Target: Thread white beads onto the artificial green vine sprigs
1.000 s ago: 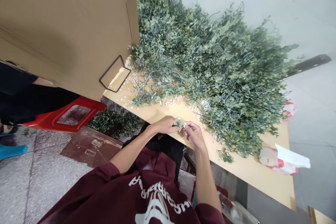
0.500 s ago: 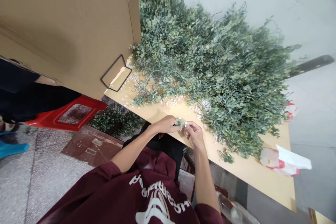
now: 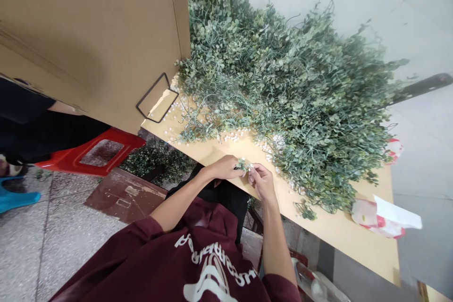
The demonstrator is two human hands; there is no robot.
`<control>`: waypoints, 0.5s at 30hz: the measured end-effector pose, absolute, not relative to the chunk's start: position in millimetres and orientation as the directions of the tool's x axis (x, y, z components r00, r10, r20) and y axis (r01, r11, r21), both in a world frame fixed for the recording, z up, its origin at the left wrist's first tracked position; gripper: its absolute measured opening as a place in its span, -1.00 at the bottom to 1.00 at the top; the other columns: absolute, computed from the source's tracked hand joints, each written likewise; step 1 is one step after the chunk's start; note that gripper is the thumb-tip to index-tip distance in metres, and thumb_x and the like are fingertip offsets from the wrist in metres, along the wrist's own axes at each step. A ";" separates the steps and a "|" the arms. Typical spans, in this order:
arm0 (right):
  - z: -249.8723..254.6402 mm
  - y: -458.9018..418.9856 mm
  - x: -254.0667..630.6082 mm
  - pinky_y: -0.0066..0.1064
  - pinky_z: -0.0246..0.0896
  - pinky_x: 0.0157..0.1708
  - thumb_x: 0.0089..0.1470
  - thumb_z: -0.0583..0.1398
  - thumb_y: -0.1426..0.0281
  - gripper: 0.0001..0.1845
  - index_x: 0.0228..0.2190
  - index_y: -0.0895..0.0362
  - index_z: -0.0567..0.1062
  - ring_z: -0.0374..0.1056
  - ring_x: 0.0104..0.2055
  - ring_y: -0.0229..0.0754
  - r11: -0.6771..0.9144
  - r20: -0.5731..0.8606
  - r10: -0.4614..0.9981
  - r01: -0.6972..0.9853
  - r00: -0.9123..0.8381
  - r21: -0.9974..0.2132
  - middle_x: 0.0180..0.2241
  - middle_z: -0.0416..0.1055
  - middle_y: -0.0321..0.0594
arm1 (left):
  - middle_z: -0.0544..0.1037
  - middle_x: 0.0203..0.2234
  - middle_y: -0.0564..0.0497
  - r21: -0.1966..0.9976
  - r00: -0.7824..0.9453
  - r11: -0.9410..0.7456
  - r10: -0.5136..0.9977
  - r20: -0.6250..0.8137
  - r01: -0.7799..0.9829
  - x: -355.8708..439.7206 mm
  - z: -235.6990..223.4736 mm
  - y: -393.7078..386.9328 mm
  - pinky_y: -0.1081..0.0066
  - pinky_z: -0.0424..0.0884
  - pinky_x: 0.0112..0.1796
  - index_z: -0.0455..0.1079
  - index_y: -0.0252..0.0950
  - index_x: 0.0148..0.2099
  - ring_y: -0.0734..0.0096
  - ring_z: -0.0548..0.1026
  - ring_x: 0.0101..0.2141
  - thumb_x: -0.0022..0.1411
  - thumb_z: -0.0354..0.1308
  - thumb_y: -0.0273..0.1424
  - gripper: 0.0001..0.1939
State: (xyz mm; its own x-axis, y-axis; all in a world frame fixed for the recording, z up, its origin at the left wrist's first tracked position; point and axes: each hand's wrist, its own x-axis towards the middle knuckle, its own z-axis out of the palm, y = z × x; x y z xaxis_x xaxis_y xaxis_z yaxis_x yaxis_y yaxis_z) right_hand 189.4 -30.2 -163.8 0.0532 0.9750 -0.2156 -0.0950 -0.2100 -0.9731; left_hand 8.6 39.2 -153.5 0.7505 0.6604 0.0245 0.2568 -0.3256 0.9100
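Observation:
My left hand [image 3: 222,168] and my right hand [image 3: 262,181] meet at the near edge of a wooden table [image 3: 332,229]. Both pinch a small green leafy sprig [image 3: 242,165] with tiny white beads between their fingertips. Just beyond them lies a big heap of artificial green foliage [image 3: 283,99] covering most of the tabletop. Loose white beads [image 3: 230,138] are scattered on the wood between the heap and my hands.
A large cardboard box [image 3: 88,37] stands at the left, with a black wire frame [image 3: 156,98] at its corner. A red plastic stool [image 3: 92,153] and another person's dark clothing [image 3: 31,127] are on the floor side. A red and white bag [image 3: 380,219] lies at the table's right.

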 end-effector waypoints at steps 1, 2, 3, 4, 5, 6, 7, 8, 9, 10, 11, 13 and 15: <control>-163.9 -30.3 189.5 -0.51 0.00 -0.66 0.00 0.33 0.17 -0.72 -0.45 0.11 0.43 0.05 -0.67 -0.38 -0.211 -0.216 0.975 -0.090 0.052 -0.973 -0.65 0.21 -0.43 | 0.54 -0.55 0.04 0.911 0.750 -0.327 0.661 0.030 0.251 8.5 -153.6 39.3 0.56 0.23 -0.41 0.47 -0.37 -0.44 0.48 0.44 -0.50 0.13 0.10 -0.46 -0.83; -163.9 -30.4 189.7 -0.51 -0.01 -0.67 0.00 0.32 0.17 -0.72 -0.45 0.11 0.44 0.06 -0.67 -0.38 -0.211 -0.216 0.975 -0.084 0.050 -0.974 -0.65 0.20 -0.43 | 0.54 -0.55 0.04 0.912 0.751 -0.328 0.660 0.035 0.245 8.3 -153.6 39.3 0.56 0.23 -0.41 0.47 -0.37 -0.43 0.48 0.44 -0.49 0.13 0.09 -0.46 -0.84; -164.0 -30.6 189.8 -0.51 -0.01 -0.67 0.01 0.32 0.17 -0.72 -0.45 0.11 0.44 0.06 -0.67 -0.37 -0.212 -0.216 0.975 -0.078 0.049 -0.974 -0.66 0.20 -0.43 | 0.54 -0.55 0.04 0.913 0.752 -0.328 0.658 0.038 0.241 8.2 -153.5 39.3 0.56 0.24 -0.40 0.47 -0.37 -0.43 0.48 0.44 -0.49 0.13 0.09 -0.46 -0.84; -164.0 -30.8 190.0 -0.51 -0.01 -0.67 0.01 0.32 0.17 -0.72 -0.45 0.11 0.44 0.06 -0.67 -0.37 -0.212 -0.216 0.975 -0.071 0.048 -0.975 -0.66 0.20 -0.43 | 0.54 -0.55 0.04 0.914 0.752 -0.327 0.658 0.039 0.239 8.1 -153.3 39.3 0.56 0.24 -0.40 0.47 -0.36 -0.43 0.48 0.44 -0.49 0.13 0.09 -0.47 -0.84; -164.1 -31.1 190.2 -0.50 0.00 -0.67 0.01 0.32 0.18 -0.72 -0.45 0.11 0.44 0.06 -0.67 -0.37 -0.212 -0.215 0.975 -0.065 0.048 -0.975 -0.66 0.20 -0.43 | 0.54 -0.55 0.04 0.915 0.752 -0.326 0.658 0.038 0.238 8.1 -152.9 39.3 0.56 0.24 -0.40 0.47 -0.36 -0.43 0.48 0.44 -0.49 0.12 0.10 -0.47 -0.85; -164.3 -31.3 190.4 -0.50 0.01 -0.66 0.01 0.32 0.17 -0.73 -0.45 0.11 0.44 0.06 -0.67 -0.36 -0.212 -0.216 0.975 -0.060 0.051 -0.975 -0.66 0.21 -0.43 | 0.54 -0.55 0.04 0.916 0.754 -0.324 0.656 0.037 0.237 8.1 -152.5 39.3 0.56 0.24 -0.39 0.47 -0.36 -0.43 0.47 0.44 -0.49 0.12 0.10 -0.46 -0.85; -164.7 -31.5 190.7 -0.50 0.02 -0.66 0.01 0.32 0.17 -0.73 -0.44 0.11 0.45 0.07 -0.67 -0.36 -0.213 -0.217 0.975 -0.056 0.057 -0.975 -0.65 0.21 -0.42 | 0.54 -0.55 0.04 0.917 0.755 -0.322 0.655 0.036 0.236 8.1 -152.1 39.4 0.56 0.25 -0.39 0.47 -0.36 -0.43 0.47 0.45 -0.48 0.13 0.10 -0.46 -0.85; -165.3 -31.7 191.1 -0.49 0.03 -0.66 0.01 0.32 0.17 -0.72 -0.43 0.11 0.46 0.07 -0.67 -0.36 -0.215 -0.218 0.974 -0.054 0.065 -0.975 -0.64 0.23 -0.41 | 0.55 -0.54 0.04 0.918 0.755 -0.322 0.654 0.038 0.233 8.1 -151.6 39.4 0.56 0.25 -0.39 0.47 -0.36 -0.43 0.47 0.45 -0.48 0.13 0.09 -0.47 -0.84; -166.1 -32.0 191.7 -0.49 0.04 -0.66 0.01 0.32 0.16 -0.72 -0.42 0.11 0.47 0.08 -0.66 -0.35 -0.218 -0.221 0.972 -0.054 0.073 -0.975 -0.62 0.25 -0.39 | 0.55 -0.53 0.04 0.918 0.756 -0.323 0.653 0.041 0.230 8.1 -151.2 39.5 0.56 0.25 -0.39 0.47 -0.35 -0.42 0.47 0.46 -0.47 0.13 0.09 -0.47 -0.84; -167.1 -32.2 192.3 -0.49 0.05 -0.66 0.01 0.32 0.16 -0.72 -0.40 0.12 0.48 0.09 -0.65 -0.35 -0.220 -0.224 0.971 -0.057 0.082 -0.974 -0.61 0.27 -0.38 | 0.55 -0.53 0.04 0.918 0.757 -0.326 0.652 0.043 0.228 8.2 -150.9 39.7 0.56 0.25 -0.39 0.47 -0.35 -0.42 0.47 0.46 -0.47 0.14 0.08 -0.47 -0.84; -168.4 -32.5 192.9 -0.48 0.07 -0.66 0.01 0.32 0.16 -0.72 -0.38 0.12 0.49 0.10 -0.65 -0.35 -0.222 -0.226 0.970 -0.061 0.088 -0.973 -0.58 0.30 -0.36 | 0.55 -0.53 0.04 0.917 0.757 -0.328 0.652 0.044 0.229 8.2 -150.6 39.8 0.57 0.24 -0.39 0.47 -0.36 -0.42 0.47 0.46 -0.47 0.14 0.08 -0.47 -0.84; -171.0 -33.0 193.8 -0.48 0.09 -0.65 0.02 0.31 0.17 -0.72 -0.36 0.13 0.51 0.12 -0.64 -0.35 -0.215 -0.222 0.970 -0.075 0.097 -0.974 -0.55 0.35 -0.32 | 0.54 -0.55 0.05 0.915 0.753 -0.324 0.657 0.034 0.241 8.3 -150.2 39.9 0.57 0.24 -0.40 0.46 -0.36 -0.43 0.47 0.45 -0.48 0.12 0.08 -0.47 -0.84; -173.0 -33.4 194.1 -0.47 0.11 -0.64 0.01 0.32 0.17 -0.72 -0.34 0.13 0.53 0.13 -0.63 -0.35 -0.198 -0.207 0.974 -0.088 0.098 -0.976 -0.54 0.38 -0.30 | 0.53 -0.56 0.06 0.914 0.751 -0.318 0.660 0.024 0.250 8.5 -150.0 39.9 0.57 0.23 -0.40 0.46 -0.36 -0.43 0.48 0.44 -0.49 0.11 0.09 -0.47 -0.85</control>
State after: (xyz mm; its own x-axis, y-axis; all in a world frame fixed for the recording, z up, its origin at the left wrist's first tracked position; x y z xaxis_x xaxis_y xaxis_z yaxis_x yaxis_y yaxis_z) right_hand 194.1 -33.4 -173.0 0.0980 0.9735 -0.2066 -0.0878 -0.1983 -0.9762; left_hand 8.5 39.9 -150.0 0.7512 0.6597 0.0238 0.2503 -0.3180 0.9144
